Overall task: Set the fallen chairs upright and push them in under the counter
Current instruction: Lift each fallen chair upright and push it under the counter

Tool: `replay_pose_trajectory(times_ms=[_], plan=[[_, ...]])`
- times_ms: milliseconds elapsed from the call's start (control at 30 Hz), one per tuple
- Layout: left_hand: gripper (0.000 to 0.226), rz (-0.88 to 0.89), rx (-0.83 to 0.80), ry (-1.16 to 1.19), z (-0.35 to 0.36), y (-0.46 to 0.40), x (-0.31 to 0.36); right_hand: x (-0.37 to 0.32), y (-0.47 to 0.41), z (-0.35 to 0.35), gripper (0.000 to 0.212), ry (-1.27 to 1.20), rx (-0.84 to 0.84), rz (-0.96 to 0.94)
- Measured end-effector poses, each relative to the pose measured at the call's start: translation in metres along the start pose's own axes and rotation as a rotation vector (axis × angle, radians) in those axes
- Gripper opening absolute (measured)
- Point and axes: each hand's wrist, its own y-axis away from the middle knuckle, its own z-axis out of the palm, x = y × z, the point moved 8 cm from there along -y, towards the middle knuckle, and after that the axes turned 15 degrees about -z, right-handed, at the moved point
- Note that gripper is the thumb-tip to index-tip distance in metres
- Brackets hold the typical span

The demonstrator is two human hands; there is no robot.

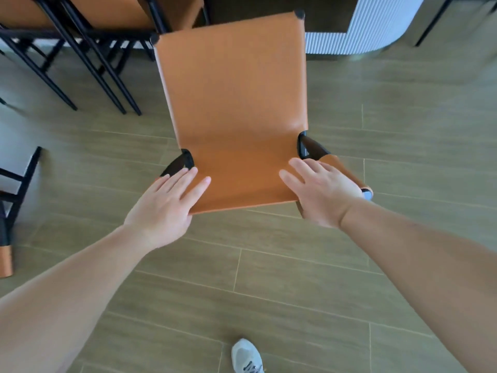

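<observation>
Tiled floor point(295, 278), grey sneaker point(247, 356), perhaps laced

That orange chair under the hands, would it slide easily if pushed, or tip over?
The chair would probably slide: the floor looks smooth and tiled. Its thin black frame suggests it is fairly light. Both hands, left and right, press high on the backrest, so a hard shove might tip it forward rather than slide it. The orange cover looks smooth, perhaps slippery under flat palms.

I see tan leather chair point(231, 103) w/ black frame, upright, facing counter point(349, 30), seat not yet under it.
</observation>
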Motion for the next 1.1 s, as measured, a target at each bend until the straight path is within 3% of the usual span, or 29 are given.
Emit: replay_pose_trajectory(times_ms=[300, 767, 1100], plan=[[0.084, 0.044, 0.016, 0.008, -0.023, -0.052, -0.024, 0.038, -0.034, -0.038, 0.051, -0.045, -0.006, 0.07], [0.077, 0.022, -0.026, -0.044, -0.05, -0.125, -0.055, 0.093, -0.085, -0.073, 0.049, 0.01, -0.022, 0.075], [0.084, -0.025, -0.056, 0.071, -0.064, -0.175, -0.084, 0.128, -0.121, -0.096, 0.051, 0.02, -0.046, 0.016]])
